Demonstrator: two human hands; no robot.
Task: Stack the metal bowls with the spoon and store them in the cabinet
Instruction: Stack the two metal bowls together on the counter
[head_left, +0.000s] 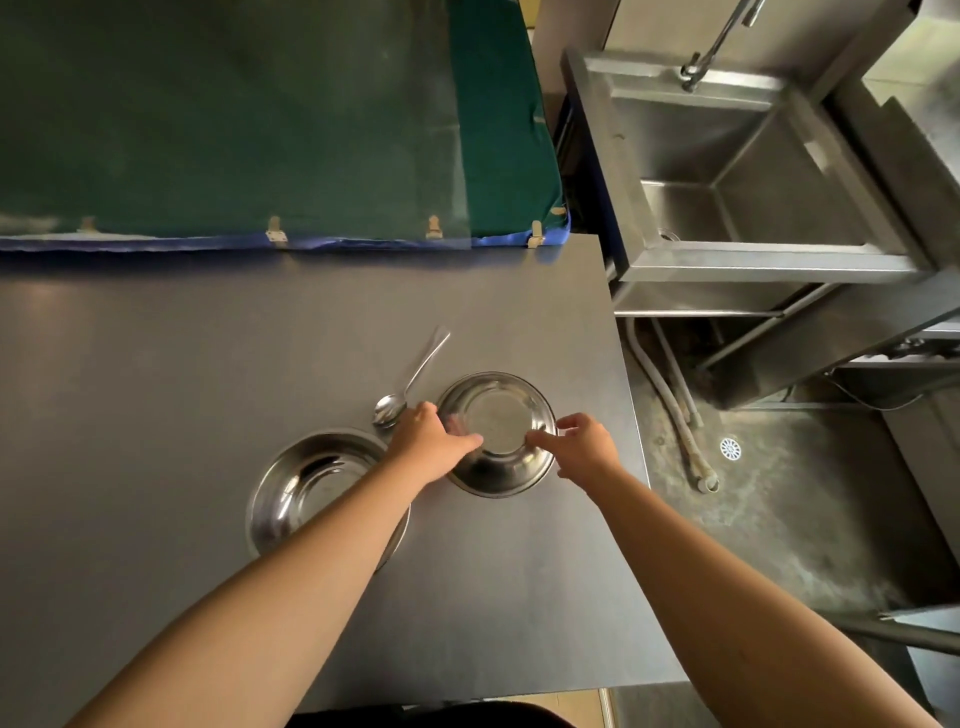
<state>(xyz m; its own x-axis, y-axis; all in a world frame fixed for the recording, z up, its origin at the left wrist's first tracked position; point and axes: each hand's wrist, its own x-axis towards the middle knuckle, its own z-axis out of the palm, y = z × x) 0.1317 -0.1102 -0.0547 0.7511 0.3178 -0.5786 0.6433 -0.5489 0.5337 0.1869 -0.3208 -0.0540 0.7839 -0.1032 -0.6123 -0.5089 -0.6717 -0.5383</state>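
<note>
A smaller metal bowl (500, 415) sits on the dark grey table (208, 364) near its right edge. My left hand (428, 441) grips its left rim, fingers reaching inside. My right hand (579, 447) pinches its right rim. A larger metal bowl (306, 493) rests to the left and nearer me, partly hidden under my left forearm. A metal spoon (410, 382) lies just behind my left hand, its scoop towards me and its handle pointing away to the right.
A green and blue cloth-covered surface (260, 130) borders the table's far edge. A steel sink (737, 171) with a tap stands at the right, with hoses (675, 410) and a floor drain (730, 448) below.
</note>
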